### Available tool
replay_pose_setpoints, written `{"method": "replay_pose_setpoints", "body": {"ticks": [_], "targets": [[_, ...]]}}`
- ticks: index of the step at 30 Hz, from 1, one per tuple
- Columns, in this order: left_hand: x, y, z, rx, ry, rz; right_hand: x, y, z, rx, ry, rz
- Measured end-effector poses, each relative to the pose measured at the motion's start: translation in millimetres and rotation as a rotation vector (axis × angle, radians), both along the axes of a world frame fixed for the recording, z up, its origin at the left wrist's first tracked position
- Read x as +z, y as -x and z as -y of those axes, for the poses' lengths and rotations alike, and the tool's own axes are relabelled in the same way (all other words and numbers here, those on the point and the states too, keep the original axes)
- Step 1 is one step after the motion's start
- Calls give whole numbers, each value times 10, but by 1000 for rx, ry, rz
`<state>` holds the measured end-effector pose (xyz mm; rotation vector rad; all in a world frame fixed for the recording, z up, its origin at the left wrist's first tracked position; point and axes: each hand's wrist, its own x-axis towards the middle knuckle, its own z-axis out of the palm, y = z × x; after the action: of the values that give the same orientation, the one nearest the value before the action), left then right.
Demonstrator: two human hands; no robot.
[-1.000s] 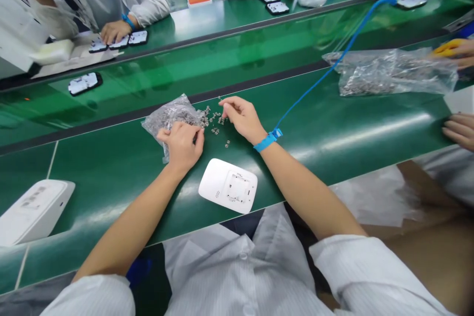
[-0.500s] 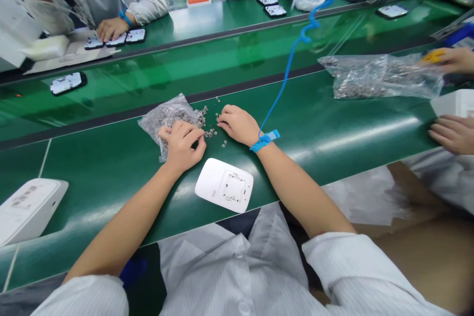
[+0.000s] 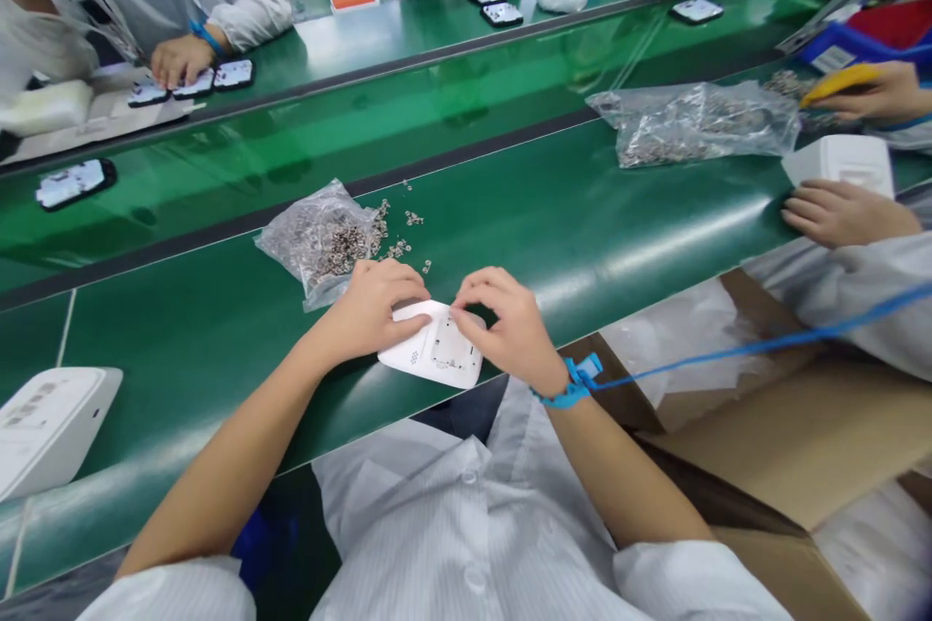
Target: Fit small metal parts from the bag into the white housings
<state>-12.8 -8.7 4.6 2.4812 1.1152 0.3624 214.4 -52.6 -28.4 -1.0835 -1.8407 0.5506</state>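
Note:
A white plastic housing with rounded corners and a square recess lies on the green bench in front of me. My left hand grips its far left part, thumb across the top and fingers at the far edge. Over the recess, my right hand is closed in a pinch; whatever sits between thumb and forefinger is too small to make out. A blue wrist strap with a cord circles my right wrist. Behind my left hand, small metal pieces spill from a clear plastic bag.
Another white housing stands at the left. To the right, a co-worker's hand rests by a white housing, near a second bag of metal pieces. An open cardboard box is below the bench edge. Black-edged parts lie across the bench.
Both hands have come back from the loose metal pieces to the white housing. My left hand has taken hold of it, and my right pinches above its recess. The view has shifted slightly.

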Motion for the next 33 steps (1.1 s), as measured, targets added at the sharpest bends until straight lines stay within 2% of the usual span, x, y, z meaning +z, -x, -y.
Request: {"method": "replay_pose_setpoints", "body": {"ticks": [3,6,13,15,19,25,33], "targets": [[4,-20,76,22,-13,-32,-126,23,190,36,4,37],[1,-49,111,44,-33,-52,-179,31,209,50,14,55],[-62,-262,163,153,-85,4,-159,62,241,6,43,113],[-72,-259,195,174,-108,18,-162,91,245,-4,49,122],[-75,-182,258,131,-106,20,-151,145,238,-42,84,123],[-139,-174,276,142,-42,63,-110,208,278,-105,137,105],[-151,-206,300,167,-12,93,-211,173,214,-109,160,47]]}}
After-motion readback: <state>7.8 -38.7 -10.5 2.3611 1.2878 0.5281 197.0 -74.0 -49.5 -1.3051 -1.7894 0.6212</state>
